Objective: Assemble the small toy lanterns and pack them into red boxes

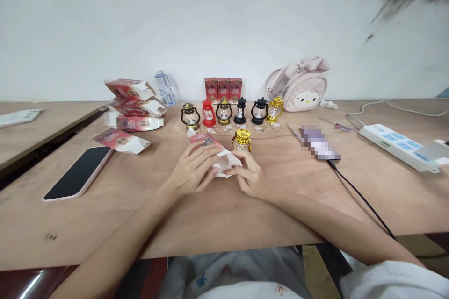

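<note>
Just below the frame's centre, the left hand point(194, 170) curls its fingers over the small red-and-white cardboard box point(224, 164); the right hand point(249, 178) pinches the box's white open end; the box lies between them, long axis running upper left to lower right; the little gold plastic lantern point(242, 140) stands just above the right fingers, nearer that hand; a row of six small lanterns point(223, 112) stands higher up.

Pretty bright, soft even light, barely any shadows; edges bend fisheye-style, and the far corners look kinda smeary.
</note>
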Demonstrator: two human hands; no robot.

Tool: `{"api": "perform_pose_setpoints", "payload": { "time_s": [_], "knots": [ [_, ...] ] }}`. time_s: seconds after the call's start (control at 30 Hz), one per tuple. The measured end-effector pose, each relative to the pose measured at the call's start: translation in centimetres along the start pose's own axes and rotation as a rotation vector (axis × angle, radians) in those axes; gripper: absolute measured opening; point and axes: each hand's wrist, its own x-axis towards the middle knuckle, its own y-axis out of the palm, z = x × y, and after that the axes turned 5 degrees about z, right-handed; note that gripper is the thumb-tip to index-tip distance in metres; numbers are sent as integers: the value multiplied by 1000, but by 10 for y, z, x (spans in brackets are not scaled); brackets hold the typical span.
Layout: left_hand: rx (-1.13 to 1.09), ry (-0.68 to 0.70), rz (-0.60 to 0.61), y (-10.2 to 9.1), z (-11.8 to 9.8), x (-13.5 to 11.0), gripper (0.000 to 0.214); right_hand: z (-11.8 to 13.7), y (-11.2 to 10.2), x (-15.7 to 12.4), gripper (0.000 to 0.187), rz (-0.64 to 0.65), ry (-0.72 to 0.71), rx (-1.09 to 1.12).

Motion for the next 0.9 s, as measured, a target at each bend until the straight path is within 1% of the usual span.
{"api": "perform_pose_setpoints", "payload": {
  "time_s": [0.2,0.37,0.53,0.63,0.8,0.9],
  "knots": [
    [1,-8,-14,-2,-1,4,29,0,0,-2,33,19,-4,12],
    [0,-14,-27,-2,-2,4,31,2,0,-1,19,29,-13,-27],
    [17,-13,-52,1,-3,3,31,1,1,-2,11,23,-44,-58],
    [29,0,-52,1,-2,3,32,0,2,-4,10,-6,-55,-62],
    [88,53,-48,0,-3,4,40,1,2,-5,9,-1,-60,-90],
    [61,9,-52,1,-4,4,40,3,1,-4,8,-20,-43,-119]
  ]
}}
